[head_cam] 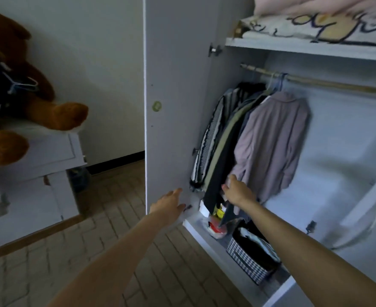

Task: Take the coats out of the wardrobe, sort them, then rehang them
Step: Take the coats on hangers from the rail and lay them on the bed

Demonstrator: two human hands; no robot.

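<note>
The white wardrobe stands open, its left door (173, 107) swung out toward me. Several coats hang bunched at the left end of the wooden rail (337, 85): a mauve jacket (275, 138) in front, then dark and olive coats (222, 151) and a striped one (207, 145). My left hand (169, 203) lies against the lower inside face of the door, fingers straight. My right hand (238, 191) reaches to the hems of the hanging coats and touches the mauve jacket's lower edge, fingers loosely extended; a grip is not visible.
A checked storage basket (249, 260) and bags (216, 227) sit on the wardrobe floor. Folded bedding (315, 25) fills the top shelf. A brown teddy bear (38, 107) with a dark garment and hangers sits on a white cabinet (38, 173) at left. The floor is brick-patterned tile (138, 251).
</note>
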